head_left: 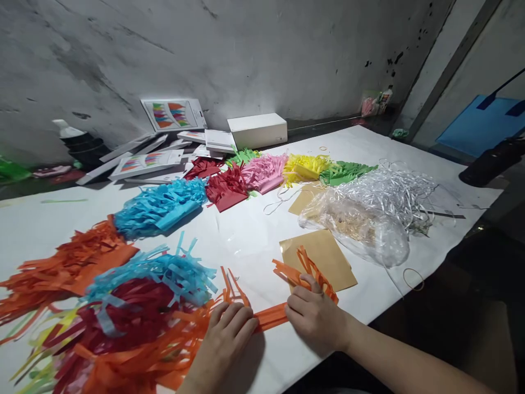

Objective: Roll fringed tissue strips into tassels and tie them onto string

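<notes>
Between my hands, low over the white table covering, runs a folded orange tissue paper tassel (pixel 271 316). Fingers of my left hand (pixel 229 331) are curled over its left end, with cut strips poking out beyond. My right hand (pixel 314 314) grips the other end, fringe strips standing up above the fingers. Just behind the right hand lies a brown kraft envelope (pixel 324 246). Left of my left hand spreads a loose heap of tissue fringe: orange (pixel 135 361), dark red (pixel 127 309) and light blue (pixel 159 273). My palms and fingertips are mostly hidden.
Fringed bundles in blue (pixel 164 205), red (pixel 227 189), pink (pixel 266 169), yellow (pixel 305 167) and green (pixel 346 172) form an arc. A clear plastic bag (pixel 361 224) and silvery strings (pixel 394 186) lie right. Printed boxes (pixel 147 162) and a white box (pixel 258 130) stand by the wall.
</notes>
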{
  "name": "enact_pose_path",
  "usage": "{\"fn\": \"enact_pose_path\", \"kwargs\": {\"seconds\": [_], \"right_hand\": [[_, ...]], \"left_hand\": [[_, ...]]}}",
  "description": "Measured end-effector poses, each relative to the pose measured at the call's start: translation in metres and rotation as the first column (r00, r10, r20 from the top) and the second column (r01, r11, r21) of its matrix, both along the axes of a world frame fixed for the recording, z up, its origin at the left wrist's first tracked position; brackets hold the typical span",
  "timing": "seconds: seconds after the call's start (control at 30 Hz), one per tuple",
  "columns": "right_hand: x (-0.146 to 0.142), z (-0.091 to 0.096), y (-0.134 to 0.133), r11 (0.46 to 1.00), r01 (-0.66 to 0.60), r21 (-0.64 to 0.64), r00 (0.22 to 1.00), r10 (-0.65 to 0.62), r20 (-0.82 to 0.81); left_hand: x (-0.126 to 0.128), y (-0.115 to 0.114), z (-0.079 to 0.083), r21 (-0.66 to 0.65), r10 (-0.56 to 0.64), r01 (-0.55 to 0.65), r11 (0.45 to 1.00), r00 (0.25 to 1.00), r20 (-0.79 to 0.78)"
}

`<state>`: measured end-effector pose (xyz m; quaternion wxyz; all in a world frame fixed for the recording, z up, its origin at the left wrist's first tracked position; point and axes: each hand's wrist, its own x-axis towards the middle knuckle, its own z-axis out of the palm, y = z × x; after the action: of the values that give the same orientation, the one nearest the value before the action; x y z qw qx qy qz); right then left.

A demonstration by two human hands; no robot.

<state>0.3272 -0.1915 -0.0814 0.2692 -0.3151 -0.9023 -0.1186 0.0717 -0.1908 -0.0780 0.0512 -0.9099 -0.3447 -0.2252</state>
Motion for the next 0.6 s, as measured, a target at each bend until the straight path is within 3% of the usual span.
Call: {"fn": "enact_pose_path", "kwargs": {"seconds": [0.23,0.4,0.5,0.6], "right_hand": [[0.001,-0.003,0.001,0.999,-0.028,0.036,1.000,0.027,0.011],[0.005,-0.001,-0.002,0.998,-0.057,0.030,0.997,0.055,0.059],[0.008,0.006,-0.008,0.997,-0.051,-0.060,0.992,0.058,0.113],[0.006,0.012,-0.014,0.988,0.000,-0.157,0.986,0.027,0.166]], "left_hand": [[0.001,-0.005,-0.001,0.005,-0.025,0.025,1.000,1.000,0.018],[0.004,-0.009,0.015,-0.054,-0.025,0.027,0.998,0.999,0.035],[0.007,-0.012,0.023,-0.102,-0.044,0.046,0.994,0.999,0.017],[0.010,-0.012,0.018,-0.092,-0.009,0.009,0.996,1.000,0.004]]}}
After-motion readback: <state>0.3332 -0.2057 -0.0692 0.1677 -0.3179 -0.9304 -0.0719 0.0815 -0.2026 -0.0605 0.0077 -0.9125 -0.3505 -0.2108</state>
